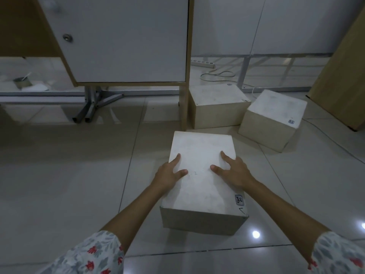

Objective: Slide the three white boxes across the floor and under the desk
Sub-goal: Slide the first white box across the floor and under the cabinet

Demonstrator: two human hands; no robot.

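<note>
**Both hands on the nearest box**

The left hand [169, 173] and right hand [234, 171] are lying flat and spread on the nearest white box [203, 175] — pressing, not gripping. It is sitting on the floor [69, 175], short of the bench [126, 40]. Two other boxes [217, 105] [273, 117] are resting beyond; the bench top is cut off.

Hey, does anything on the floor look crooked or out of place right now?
Yes: the right-hand box sits turned at an angle to the back box beside it. A power strip and loose cable lie behind them.
</note>
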